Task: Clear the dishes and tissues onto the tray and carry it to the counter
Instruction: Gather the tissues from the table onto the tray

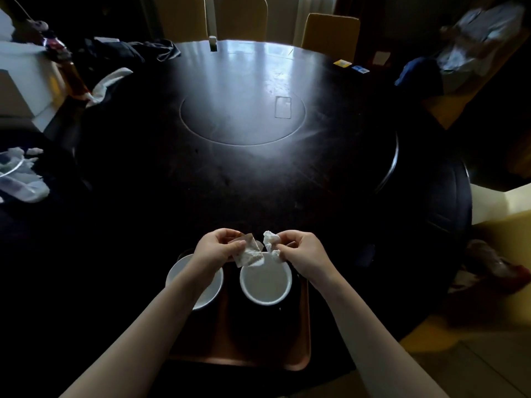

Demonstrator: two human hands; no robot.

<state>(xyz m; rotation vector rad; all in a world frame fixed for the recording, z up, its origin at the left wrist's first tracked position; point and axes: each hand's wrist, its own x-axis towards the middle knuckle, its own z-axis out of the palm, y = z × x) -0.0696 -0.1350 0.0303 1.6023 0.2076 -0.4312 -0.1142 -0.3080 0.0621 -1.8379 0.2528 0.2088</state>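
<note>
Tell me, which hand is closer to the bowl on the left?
Left. The left hand, holding a wrapper, is by the far rim of the left bowl, its forearm crossing over it. The right hand is farther off, past the other bowl, pinching a crumpled tissue.

Open desk [149, 202] from 9 round to 3 o'clock, past tray [238, 349]. Tray's far half crowded by left bowl [179, 271] and right bowl [265, 284]; near half open. Clothes heap [120, 54] at 10, cards [351, 66] at 2, white block [213, 43] at 12.
</note>
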